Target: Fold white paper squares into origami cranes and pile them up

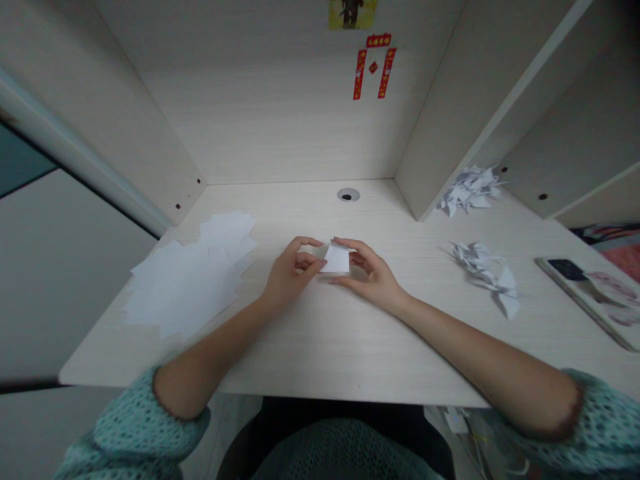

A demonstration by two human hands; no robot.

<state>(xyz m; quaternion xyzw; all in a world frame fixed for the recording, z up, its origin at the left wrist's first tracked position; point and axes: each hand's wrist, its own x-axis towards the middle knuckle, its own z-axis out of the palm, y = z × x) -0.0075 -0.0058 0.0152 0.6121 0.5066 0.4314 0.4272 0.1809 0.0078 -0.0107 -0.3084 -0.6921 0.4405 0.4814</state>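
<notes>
A small piece of folded white paper (337, 259) is held between my two hands, just over the middle of the desk. My left hand (294, 267) pinches its left edge, with the thumb on the near side. Along the right side, my right hand (370, 270) grips the same paper, the index finger at its top corner and the thumb near its lower edge. The paper's underside is hidden. To the left lies a spread pile of flat white paper sheets (187, 280).
Folded paper pieces (484, 272) lie right of my hands, and a heap of similar folded papers (473, 190) sits behind them by the divider panel (445, 153). A phone (595, 300) rests at the far right. A round cable hole (349, 195) is at the desk's back.
</notes>
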